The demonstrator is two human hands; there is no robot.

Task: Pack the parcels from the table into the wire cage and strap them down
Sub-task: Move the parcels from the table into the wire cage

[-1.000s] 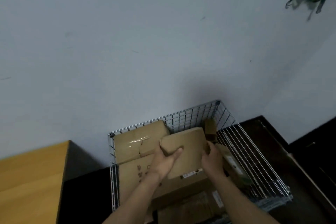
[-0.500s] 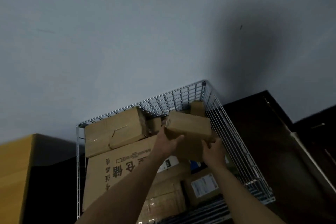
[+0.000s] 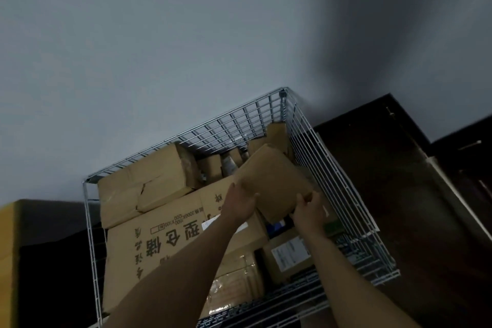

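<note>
While above wire cage [image 3: 234,128], left hand [image 3: 239,206] and right hand [image 3: 308,212] clasp tilted parcel [image 3: 274,178].

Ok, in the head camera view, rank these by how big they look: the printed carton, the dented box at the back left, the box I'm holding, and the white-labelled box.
1. printed carton
2. dented box
3. held box, close to the dented one, so that pair is unsure
4. white-labelled box, partly hidden
</note>
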